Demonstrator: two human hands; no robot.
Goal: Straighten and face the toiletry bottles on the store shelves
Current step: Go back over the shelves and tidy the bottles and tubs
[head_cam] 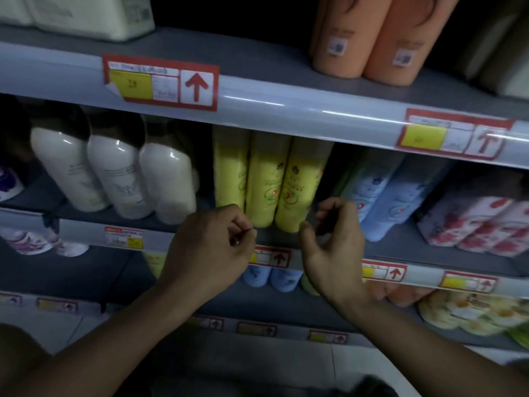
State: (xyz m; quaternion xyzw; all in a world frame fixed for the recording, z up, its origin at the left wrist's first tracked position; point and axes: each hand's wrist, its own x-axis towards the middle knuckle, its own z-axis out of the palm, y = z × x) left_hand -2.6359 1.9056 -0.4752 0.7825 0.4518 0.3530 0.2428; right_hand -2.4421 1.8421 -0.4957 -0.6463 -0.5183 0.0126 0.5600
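Note:
Three yellow bottles stand side by side on the middle shelf, labels facing out. My left hand hovers just below and in front of the leftmost yellow bottle, its fingers curled in with nothing in them. Below the rightmost yellow bottle, my right hand has thumb and fingers bent in a loose claw and holds nothing. Its thumb tip is close to that bottle's base; contact cannot be told. Three white bottles stand to the left and light blue bottles to the right.
Orange bottles stand on the upper shelf, whose rail carries red price tags. Pink floral packs lie at the far right of the middle shelf. Lower shelves hold small blue bottles and flower-printed packs. The light is dim.

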